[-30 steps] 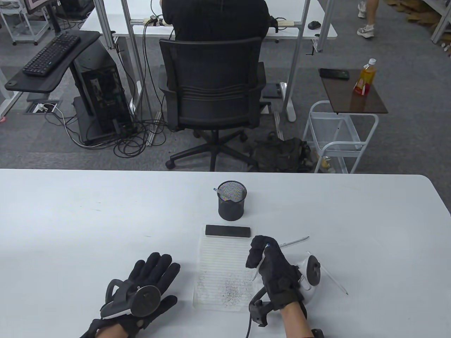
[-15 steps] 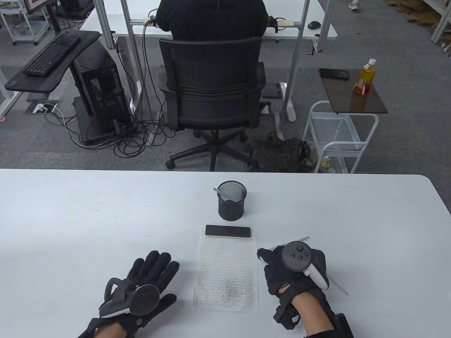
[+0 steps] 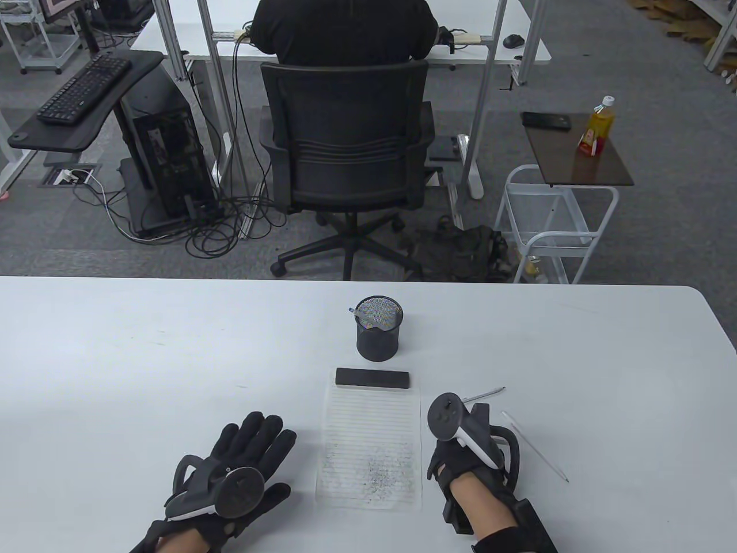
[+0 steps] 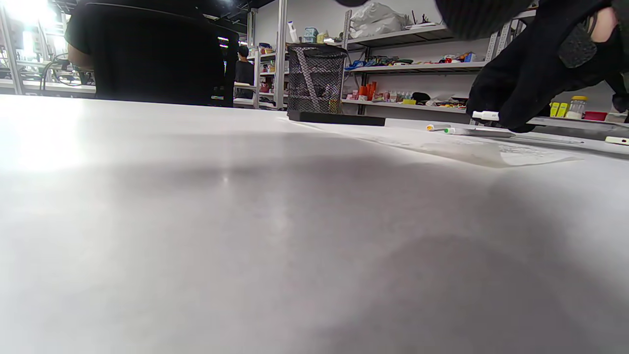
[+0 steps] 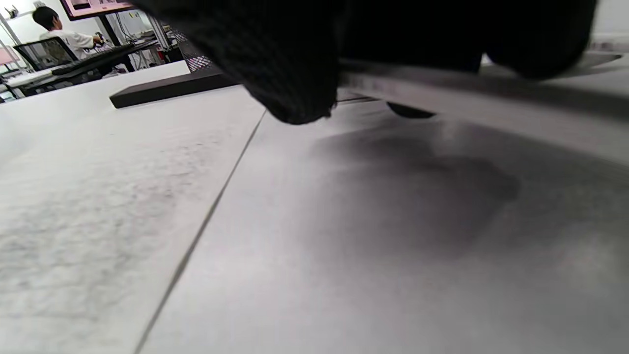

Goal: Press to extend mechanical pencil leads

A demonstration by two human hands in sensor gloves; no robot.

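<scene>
My left hand (image 3: 253, 446) lies flat and palm down on the white table (image 3: 144, 357), left of the lined paper (image 3: 368, 443), and holds nothing. My right hand (image 3: 444, 458) sits palm down just right of the paper, its fingers hidden under the tracker (image 3: 455, 423). In the left wrist view this hand (image 4: 521, 93) pinches a white-ended mechanical pencil (image 4: 484, 116) low over the table. The right wrist view shows the grey barrel (image 5: 442, 81) running under the curled fingers (image 5: 290, 64). Two other pencils lie on the table, one (image 3: 485, 394) beyond the hand and one (image 3: 535, 446) to its right.
A black mesh cup (image 3: 378, 337) with a pencil in it stands behind the paper. A black bar (image 3: 372, 378) lies across the paper's top edge. Grey graphite marks cover the paper's lower part. A person sits on an office chair (image 3: 345, 144) beyond the table.
My right hand has rolled from thumb-up to palm down and come lower beside the paper's right edge, still with a pencil. The left hand has not moved.
</scene>
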